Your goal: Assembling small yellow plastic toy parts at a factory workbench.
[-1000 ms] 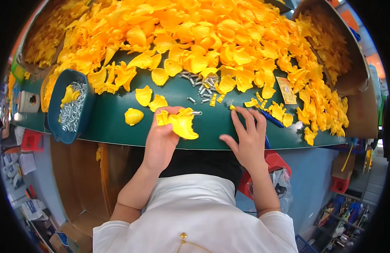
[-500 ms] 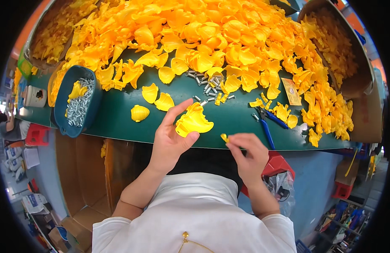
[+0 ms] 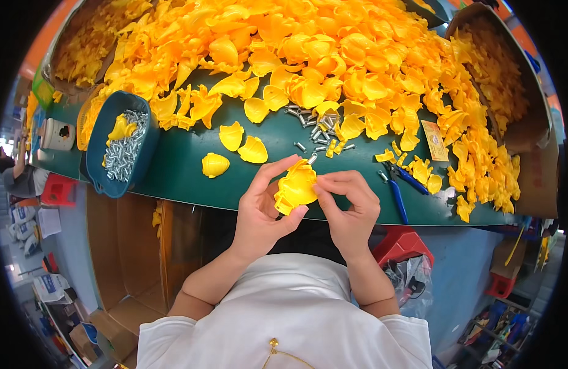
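White shirt (image 3: 284, 301) nearest, both forearms reaching out over it. Red stool (image 3: 398, 247) to the right, below the counter (image 3: 192, 181) edge, clear plastic bag (image 3: 413, 280) hanging against it.

Hands at the counter's near edge, center. Yellow shell (image 3: 296, 186) held up between them—right of the left hand (image 3: 262, 212), left of the right hand (image 3: 350, 206). Left hand grips it, thumb on the near side, fingers around the left and far side. Right hand's thumb and fingertips pinch its right edge; can't tell if a small part is also in that pinch. Metal cylinder (image 3: 312, 158) shows at the shell's far edge.

Right of the hands, on the counter: blue-handled pliers (image 3: 398, 200), small yellow parts (image 3: 421, 170) just beyond. Left: three loose yellow shells (image 3: 215, 165) near each other; farther left, blue tub (image 3: 151, 147) with metal cylinders and some yellow inside.

Beyond the hands, scattered metal cylinders (image 3: 324, 130); printed card (image 3: 434, 141) to their right. Far side—big heap of yellow shells (image 3: 333, 52) spanning the counter, cardboard box (image 3: 540, 80) of them far right.
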`<act>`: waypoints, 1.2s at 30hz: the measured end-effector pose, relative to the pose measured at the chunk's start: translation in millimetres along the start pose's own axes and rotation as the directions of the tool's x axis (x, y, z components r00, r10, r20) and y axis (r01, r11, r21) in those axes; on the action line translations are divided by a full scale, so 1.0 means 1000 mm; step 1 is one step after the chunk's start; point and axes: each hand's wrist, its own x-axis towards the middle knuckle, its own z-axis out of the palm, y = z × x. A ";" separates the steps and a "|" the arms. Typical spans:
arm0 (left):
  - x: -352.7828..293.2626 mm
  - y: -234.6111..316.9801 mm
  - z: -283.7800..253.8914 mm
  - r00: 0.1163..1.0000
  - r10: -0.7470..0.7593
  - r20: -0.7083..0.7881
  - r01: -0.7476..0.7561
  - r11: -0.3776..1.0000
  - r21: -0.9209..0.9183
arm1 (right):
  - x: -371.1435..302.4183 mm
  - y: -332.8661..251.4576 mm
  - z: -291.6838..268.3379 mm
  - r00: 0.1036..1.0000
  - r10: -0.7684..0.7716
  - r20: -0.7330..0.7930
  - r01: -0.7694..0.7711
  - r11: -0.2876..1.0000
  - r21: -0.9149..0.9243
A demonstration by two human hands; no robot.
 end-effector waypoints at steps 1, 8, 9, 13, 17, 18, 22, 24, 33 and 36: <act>0.000 0.000 -0.002 1.000 0.005 -0.010 -0.005 1.000 0.011 | 0.003 0.000 -0.001 0.997 -0.056 0.059 0.059 0.997 -0.056; -0.003 -0.001 -0.015 0.959 -0.266 -0.102 0.216 0.912 -0.348 | -0.003 0.001 0.004 0.946 -0.175 0.273 0.234 0.952 -0.198; -0.004 0.000 -0.018 0.959 -0.259 -0.114 0.206 0.915 -0.346 | -0.004 -0.001 0.007 0.942 -0.182 0.280 0.240 0.952 -0.188; -0.014 0.001 -0.037 0.950 -0.231 -0.209 0.116 0.885 -0.452 | 0.002 -0.006 0.017 0.902 -0.059 0.428 0.106 0.991 -0.086; -0.020 0.012 -0.059 0.941 -0.061 -0.332 -0.039 0.958 -0.284 | 0.043 -0.012 0.040 0.830 -0.079 0.552 0.163 0.981 -0.104; -0.023 0.013 -0.068 0.934 0.013 -0.357 -0.103 0.967 -0.235 | 0.056 -0.013 0.051 0.831 -0.092 0.549 0.211 0.965 -0.157; -0.029 0.020 -0.087 0.937 0.006 -0.350 -0.134 0.930 -0.342 | 0.090 0.004 0.098 0.674 -0.408 0.616 0.621 0.764 -0.174; -0.027 0.018 -0.088 0.943 0.016 -0.333 -0.142 0.923 -0.357 | 0.100 0.011 0.109 0.482 -0.465 0.743 0.784 0.607 -0.129; -0.012 0.009 -0.066 0.950 -0.077 -0.302 -0.033 0.939 -0.344 | 0.095 -0.031 0.066 0.855 -0.246 0.457 0.336 0.933 -0.126; -0.006 0.006 -0.058 0.954 -0.087 -0.286 -0.061 0.880 -0.471 | 0.088 -0.039 0.049 0.781 -0.184 0.596 0.351 0.920 -0.176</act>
